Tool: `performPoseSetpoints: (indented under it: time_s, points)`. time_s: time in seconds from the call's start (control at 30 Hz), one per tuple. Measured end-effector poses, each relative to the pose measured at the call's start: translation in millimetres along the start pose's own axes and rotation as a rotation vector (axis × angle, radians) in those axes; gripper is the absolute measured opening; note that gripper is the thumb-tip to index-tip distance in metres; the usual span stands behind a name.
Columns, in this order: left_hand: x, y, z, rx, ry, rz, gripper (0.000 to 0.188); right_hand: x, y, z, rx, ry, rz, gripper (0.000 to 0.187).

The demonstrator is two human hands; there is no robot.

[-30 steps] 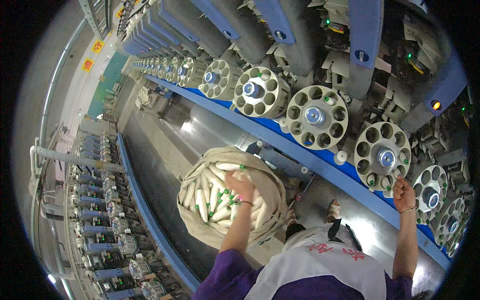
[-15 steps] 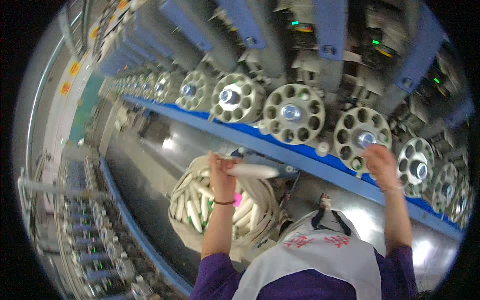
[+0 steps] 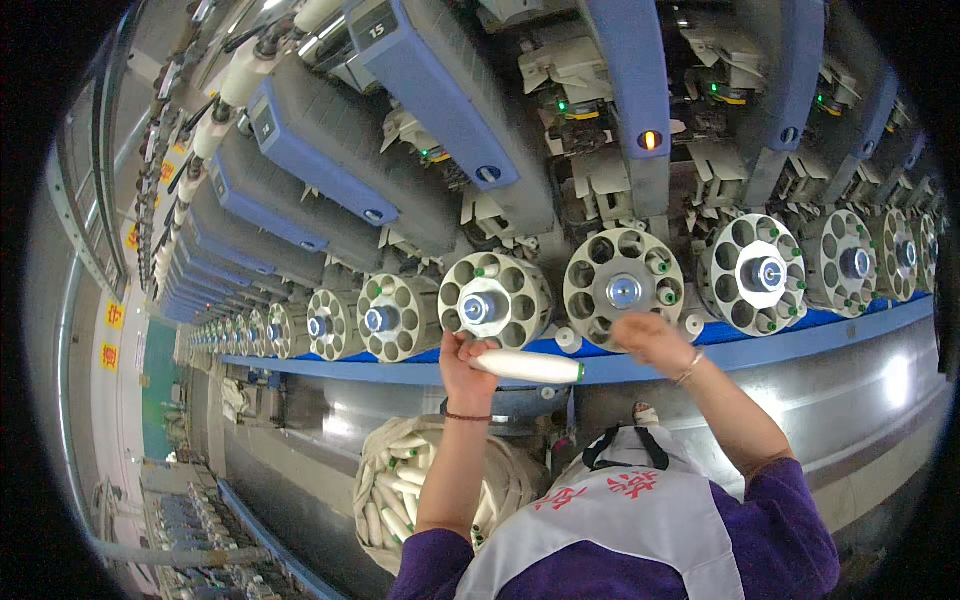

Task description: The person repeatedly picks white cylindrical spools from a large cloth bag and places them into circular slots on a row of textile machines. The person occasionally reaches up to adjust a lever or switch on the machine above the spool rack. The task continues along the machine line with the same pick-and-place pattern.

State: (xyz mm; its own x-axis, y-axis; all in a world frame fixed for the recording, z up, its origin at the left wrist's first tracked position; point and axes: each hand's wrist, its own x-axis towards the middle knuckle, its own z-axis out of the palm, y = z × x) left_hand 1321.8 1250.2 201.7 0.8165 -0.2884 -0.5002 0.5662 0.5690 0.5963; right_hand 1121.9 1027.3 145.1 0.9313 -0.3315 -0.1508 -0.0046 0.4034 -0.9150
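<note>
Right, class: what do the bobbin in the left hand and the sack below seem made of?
The bobbin: probably wound thread, matte white, smoothly tapering; its solid green tip may be plastic. The sack: apparently cloth, dull beige, its rim slumping in soft folds.

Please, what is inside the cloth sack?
In the cloth sack lie white yarn bobbins, some green-tipped. The left forearm hides part of them; whatever lies underneath cannot be seen.

apron (image 3: 650, 535): red characters (image 3: 632, 484) | machine housings (image 3: 425, 85): pale numbers (image 3: 376, 31) | wall (image 3: 108, 415): yellow signs (image 3: 109, 356)
</note>
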Motion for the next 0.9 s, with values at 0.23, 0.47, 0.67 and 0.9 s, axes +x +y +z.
performPoseSetpoints:
  time_s: [0.23,0.47,0.67,0.9]
  points:
    - [3,-27,18,0.174,-0.187,-0.005,0.021,18,-12,54,-1.032,-0.100,-0.482,0.038]
    - [10,-68,69,0.589,-0.380,0.094,0.032,52,-7,43,-1.177,0.121,-0.481,0.021]
    - [67,-116,140,0.878,-0.625,0.473,0.026,89,-56,-46,-0.282,0.250,-0.421,0.011]
    - [70,-187,166,0.787,-0.748,0.223,0.038,78,-108,-54,0.255,0.104,0.039,0.011]
